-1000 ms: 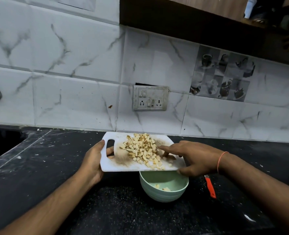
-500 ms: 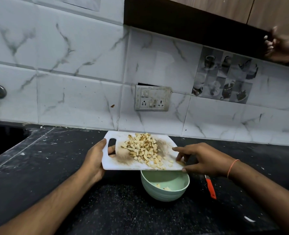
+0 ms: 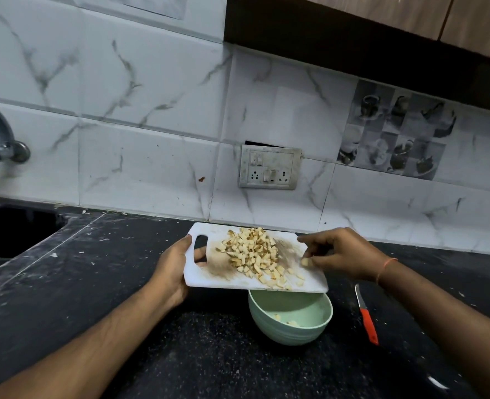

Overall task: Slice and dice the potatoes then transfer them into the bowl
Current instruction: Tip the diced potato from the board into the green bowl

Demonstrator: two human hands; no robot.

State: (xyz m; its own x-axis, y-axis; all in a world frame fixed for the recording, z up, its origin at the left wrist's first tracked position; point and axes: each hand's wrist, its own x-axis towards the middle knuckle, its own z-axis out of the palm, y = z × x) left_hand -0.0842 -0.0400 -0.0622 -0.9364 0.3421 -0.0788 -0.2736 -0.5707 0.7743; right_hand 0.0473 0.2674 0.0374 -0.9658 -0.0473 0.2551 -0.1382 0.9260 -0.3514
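left hand point(image 3: 172, 263) grasps cutting board point(image 3: 206, 276) by its handle, tilted over bowl point(image 3: 291, 326). right hand point(image 3: 343, 254) pinches one potato piece at diced potatoes point(image 3: 252, 254).

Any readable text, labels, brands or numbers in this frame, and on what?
None can be read.
Switch and socket panel: no legible marking.
Decorative picture tile: images of cups and pots only, blurred.
Cutting board, bowl, knife: no print visible.

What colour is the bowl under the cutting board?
Pale mint green bowl, seen best in the head view, its only view.
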